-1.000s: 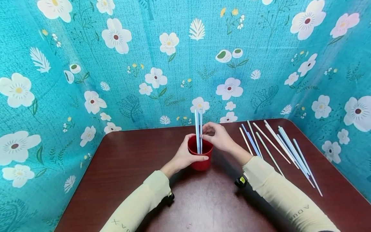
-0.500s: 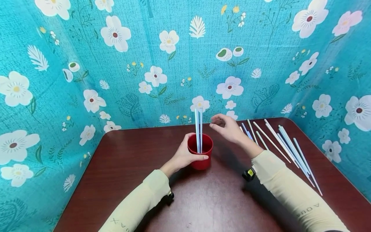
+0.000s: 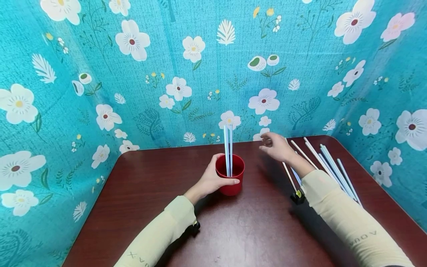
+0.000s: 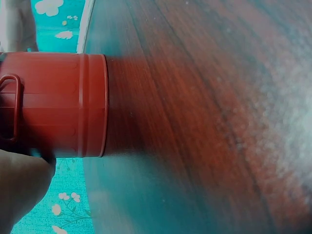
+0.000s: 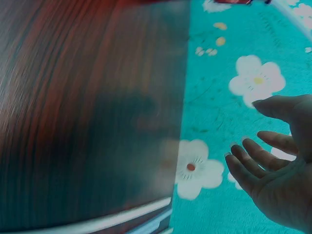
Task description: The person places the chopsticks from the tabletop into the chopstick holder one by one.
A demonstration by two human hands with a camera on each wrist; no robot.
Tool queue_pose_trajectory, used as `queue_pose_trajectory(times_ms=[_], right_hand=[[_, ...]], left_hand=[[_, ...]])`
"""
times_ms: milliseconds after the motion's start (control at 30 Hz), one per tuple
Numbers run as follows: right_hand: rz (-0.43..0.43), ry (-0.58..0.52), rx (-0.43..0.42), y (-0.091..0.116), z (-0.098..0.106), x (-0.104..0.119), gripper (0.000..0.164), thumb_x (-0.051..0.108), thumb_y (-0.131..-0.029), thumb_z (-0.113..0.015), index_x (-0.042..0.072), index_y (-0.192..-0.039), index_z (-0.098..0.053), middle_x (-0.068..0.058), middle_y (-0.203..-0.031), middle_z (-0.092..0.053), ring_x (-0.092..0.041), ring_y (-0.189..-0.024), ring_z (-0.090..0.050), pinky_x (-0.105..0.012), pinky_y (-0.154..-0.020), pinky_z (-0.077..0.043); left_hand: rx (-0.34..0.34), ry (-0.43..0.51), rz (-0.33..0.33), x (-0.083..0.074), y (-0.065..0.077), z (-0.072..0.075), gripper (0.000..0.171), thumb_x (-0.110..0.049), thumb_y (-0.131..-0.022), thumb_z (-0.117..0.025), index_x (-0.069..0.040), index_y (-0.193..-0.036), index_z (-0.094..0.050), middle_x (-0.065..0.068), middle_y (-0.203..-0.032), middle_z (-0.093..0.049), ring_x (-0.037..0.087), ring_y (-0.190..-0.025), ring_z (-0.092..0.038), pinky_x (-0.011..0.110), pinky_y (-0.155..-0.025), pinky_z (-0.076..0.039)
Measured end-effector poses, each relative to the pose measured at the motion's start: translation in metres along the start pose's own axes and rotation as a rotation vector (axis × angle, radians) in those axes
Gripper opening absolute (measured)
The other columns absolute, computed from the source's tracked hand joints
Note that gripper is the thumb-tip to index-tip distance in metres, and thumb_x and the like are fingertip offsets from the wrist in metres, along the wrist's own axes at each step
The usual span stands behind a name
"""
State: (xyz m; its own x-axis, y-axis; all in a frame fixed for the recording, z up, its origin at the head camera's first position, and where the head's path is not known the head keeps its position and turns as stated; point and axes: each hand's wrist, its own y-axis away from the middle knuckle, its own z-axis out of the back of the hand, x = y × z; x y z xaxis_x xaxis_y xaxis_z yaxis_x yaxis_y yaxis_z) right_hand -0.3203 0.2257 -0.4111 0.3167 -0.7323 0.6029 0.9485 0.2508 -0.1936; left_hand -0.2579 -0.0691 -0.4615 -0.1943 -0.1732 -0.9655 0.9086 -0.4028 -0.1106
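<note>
A red cup [image 3: 231, 190] stands upright near the middle of the table, and my left hand [image 3: 212, 178] grips its side with the thumb across the front. Pale blue chopsticks [image 3: 227, 144] rise from the cup, leaning on its rim. In the left wrist view the cup's wall [image 4: 58, 105] shows a raised loop. My right hand [image 3: 278, 148] hovers right of the cup, near the left edge of the loose chopsticks [image 3: 333, 170], partly covering them. In the right wrist view its fingers [image 5: 251, 163] are loosely bent and hold nothing.
The loose chopsticks, white, blue and greenish, lie fanned out on the right of the dark red-brown table [image 3: 160, 178]. A teal flowered cloth [image 3: 200, 92] hangs behind the table and at both sides. My right forearm passes over part of the chopsticks.
My right hand has let go of the chopsticks in the cup and moved right, toward the loose ones. The left hand and the cup have stayed in place.
</note>
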Motion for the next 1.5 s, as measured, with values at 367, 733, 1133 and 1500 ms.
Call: queue_pose_trajectory(times_ms=[367,733,1133,1500], right_hand=[[-0.002,0.158,0.013,0.004,0.004,-0.027,0.045,0.008,-0.091,-0.071,-0.014,-0.128,-0.056,-0.034,-0.12,-0.061,-0.047,-0.107,-0.062,-0.059,-0.092,-0.05],[-0.085,0.272,0.066,0.008,0.004,-0.057,0.048,0.005,-0.086,-0.071,-0.02,-0.124,-0.055,-0.035,-0.109,-0.063,-0.049,-0.105,-0.058,-0.059,-0.091,-0.048],[-0.132,0.344,0.078,0.011,-0.003,-0.074,0.021,0.0,-0.073,-0.069,-0.007,-0.089,-0.058,-0.018,-0.08,-0.06,-0.038,-0.082,-0.059,-0.052,-0.077,-0.05],[-0.185,0.329,0.157,0.01,-0.003,-0.071,0.011,-0.003,-0.076,-0.065,0.0,-0.071,-0.055,-0.006,-0.064,-0.05,-0.026,-0.065,-0.049,-0.04,-0.06,-0.046]], left_hand=[[0.012,0.0,-0.001,0.0,-0.001,0.0,0.095,-0.016,-0.076,-0.09,-0.02,-0.152,-0.033,0.001,-0.147,-0.05,0.027,-0.134,-0.048,0.045,-0.091,-0.058],[0.023,0.023,0.005,-0.035,0.014,0.0,0.09,-0.011,-0.078,-0.088,-0.006,-0.149,-0.033,0.014,-0.145,-0.05,0.037,-0.134,-0.047,0.044,-0.09,-0.058],[0.032,0.011,0.007,-0.038,0.015,0.001,0.091,-0.012,-0.079,-0.087,-0.007,-0.151,-0.032,0.013,-0.147,-0.05,0.033,-0.134,-0.047,0.044,-0.092,-0.057],[0.017,0.002,-0.004,-0.012,0.005,0.0,0.094,-0.021,-0.077,-0.091,-0.016,-0.151,-0.033,0.001,-0.144,-0.052,0.026,-0.132,-0.048,0.043,-0.09,-0.058]])
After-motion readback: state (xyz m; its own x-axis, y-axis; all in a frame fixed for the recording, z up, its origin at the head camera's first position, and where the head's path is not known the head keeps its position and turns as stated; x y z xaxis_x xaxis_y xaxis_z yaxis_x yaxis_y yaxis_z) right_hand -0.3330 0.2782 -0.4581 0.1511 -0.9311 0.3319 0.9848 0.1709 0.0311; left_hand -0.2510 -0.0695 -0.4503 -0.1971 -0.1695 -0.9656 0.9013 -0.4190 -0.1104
